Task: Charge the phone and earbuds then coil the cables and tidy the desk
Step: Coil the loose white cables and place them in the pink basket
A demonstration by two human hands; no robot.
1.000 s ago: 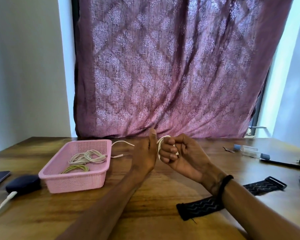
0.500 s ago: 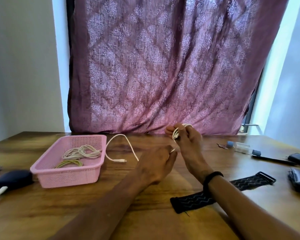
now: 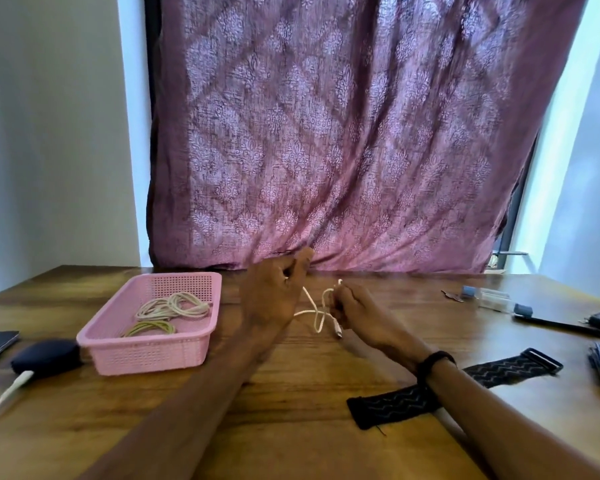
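Coiling the white cable (image 3: pixel 317 311) above the worktop (image 3: pixel 291 393), I pinch its strand in my left hand (image 3: pixel 272 296), grip formed loops in my right hand (image 3: pixel 355 306), keeping turns equal for the pink basket (image 3: pixel 146 348).

A: The bench (image 3: pixel 291 393) is wood, dark brown with a clear grain, and it has a soft shine.

B: Yes. The basket (image 3: pixel 153 351) looks like pink plastic, matt, with small holes in the walls.

A: The cable (image 3: pixel 314 315) between the hands is white and smooth, I think plastic or rubber.

B: The curtain (image 3: pixel 343 133) is thin woven cloth with a printed pattern. The strap (image 3: pixel 499 370) on the bench is black woven cloth too, a little rough.

A: And the pouch (image 3: pixel 45 355) at the left is dark and matt.
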